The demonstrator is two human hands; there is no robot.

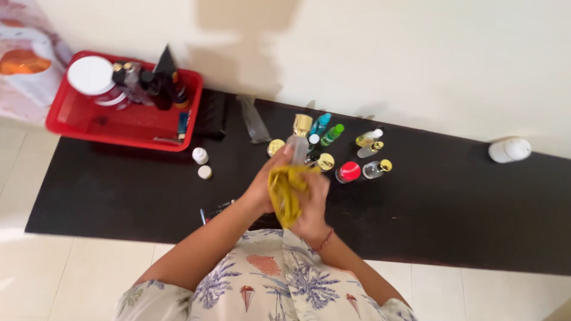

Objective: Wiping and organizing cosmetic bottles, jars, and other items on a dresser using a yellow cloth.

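Observation:
My left hand (262,185) grips a clear glass bottle with a gold cap (299,135), held upright above the dark shelf (119,184). My right hand (310,202) presses a yellow cloth (284,189) against the lower part of the bottle. The cloth covers the base of the bottle and hangs down between my hands.
Several small bottles stand behind my hands: a green one (332,134), a blue one (320,123), a red-capped one (348,172), gold-capped ones (377,169). A red basket (77,116) with jars sits at the left. Two small white containers (200,156) and a white bottle (509,150) lie on the shelf.

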